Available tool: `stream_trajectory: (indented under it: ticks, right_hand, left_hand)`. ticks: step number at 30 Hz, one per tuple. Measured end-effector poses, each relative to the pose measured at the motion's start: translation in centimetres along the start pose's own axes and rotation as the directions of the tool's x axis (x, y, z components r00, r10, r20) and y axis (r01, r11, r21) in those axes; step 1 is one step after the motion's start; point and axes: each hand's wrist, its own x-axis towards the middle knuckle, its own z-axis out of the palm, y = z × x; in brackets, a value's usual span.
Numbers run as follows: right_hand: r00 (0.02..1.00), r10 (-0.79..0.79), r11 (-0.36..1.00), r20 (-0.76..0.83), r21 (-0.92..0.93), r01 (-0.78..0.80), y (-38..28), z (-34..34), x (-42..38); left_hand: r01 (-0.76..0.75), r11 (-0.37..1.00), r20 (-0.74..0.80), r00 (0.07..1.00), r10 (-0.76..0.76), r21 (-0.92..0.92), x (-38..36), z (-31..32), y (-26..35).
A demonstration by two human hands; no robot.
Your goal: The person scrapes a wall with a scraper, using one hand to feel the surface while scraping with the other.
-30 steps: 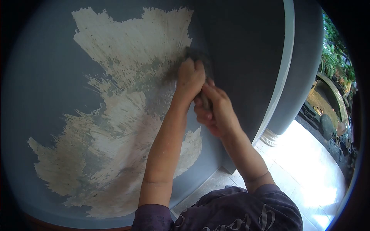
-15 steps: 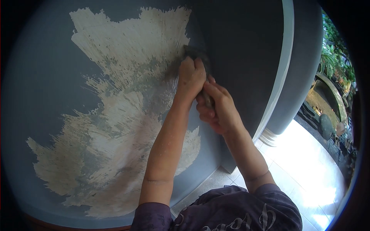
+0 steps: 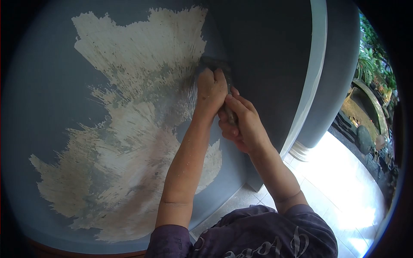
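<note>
Blue wall [image 3: 43,107]: both hands, left [image 3: 211,88] and right [image 3: 241,122], fingers clenched round the scraper [image 3: 217,64], have edged slightly higher.

- Daylight comes from the right of the two-handed grip, off the white tiled floor [image 3: 344,172], which glares so brightly that its tile joints nearly vanish.
- The blue-grey painted wall with its scraped pale patches [image 3: 129,129], left of the grip, is evenly and softly lit, and the scrape marks read sharply.
- The dark grey wall face [image 3: 266,64] just right of the grip lies in shade, almost without detail.
- The left hand [image 3: 211,88] and right hand [image 3: 241,122] are in fair focus; the small dark tool [image 3: 217,65] above them is dim and slightly smeared.
- Strong fisheye bending curves the white vertical trim strip [image 3: 316,73]; the corners are black vignette, and the green garden plants [image 3: 374,60] at the far right edge are soft.
</note>
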Motion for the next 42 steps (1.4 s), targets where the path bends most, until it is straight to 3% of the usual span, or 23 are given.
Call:
stream_trajectory:
  ticks: [2,5,11,17,20,21,24,32,35,41,42]
  right_hand:
    - [1.0,-0.026,0.999,0.002,0.03,0.026,0.7,-0.2,0.0]
    - [0.999,-0.051,0.999,0.019,0.007,0.05,1.2,-0.1,-0.1]
    - [0.999,-0.013,0.999,0.035,0.053,0.011,0.2,0.2,0.7]
    - [0.999,-0.008,0.998,0.032,0.065,0.006,0.9,-0.2,0.4]
    - [1.0,-0.022,0.998,-0.002,0.059,0.022,0.4,0.4,0.6]
    - [0.999,-0.025,0.998,-0.027,0.065,0.027,0.2,0.6,0.6]
    - [0.996,-0.031,0.997,0.089,0.079,0.024,-0.3,-0.4,1.1]
    - [0.999,-0.027,1.0,0.018,0.005,0.027,0.4,0.0,0.3]
    - [0.998,-0.016,1.0,0.066,0.005,0.016,-0.1,-1.0,1.8]
    - [0.996,-0.039,0.999,0.08,0.002,0.039,1.1,-0.6,0.7]
    - [0.996,-0.029,0.999,0.082,-0.014,0.03,1.6,-0.8,0.4]
  left_hand:
    - [0.059,0.996,0.024,0.998,-0.058,-0.07,-0.6,-0.2,1.2]
    - [-0.037,0.996,-0.021,0.999,0.039,0.076,-0.3,-0.3,-0.2]
    - [-0.049,0.994,-0.013,0.999,0.051,0.098,0.9,-0.6,0.0]
    - [0.023,0.997,0.03,0.999,-0.025,0.076,0.1,-0.7,0.9]
    - [-0.057,0.99,-0.023,0.998,0.061,0.131,0.9,-0.3,-0.2]
    - [-0.052,0.993,-0.024,0.998,0.055,0.11,1.0,-0.2,-0.1]
    - [-0.025,1.0,-0.025,0.999,0.026,0.017,1.1,0.2,0.5]
    - [0.005,0.991,0.001,1.0,-0.005,-0.136,1.6,0.6,-3.1]
    - [-0.048,0.996,-0.019,0.999,0.046,-0.069,1.1,0.0,1.2]
    - [-0.257,0.961,-0.161,0.949,0.271,0.1,1.3,0.5,-3.0]
    - [-0.157,0.987,-0.13,0.978,0.162,0.047,0.4,0.1,-2.2]
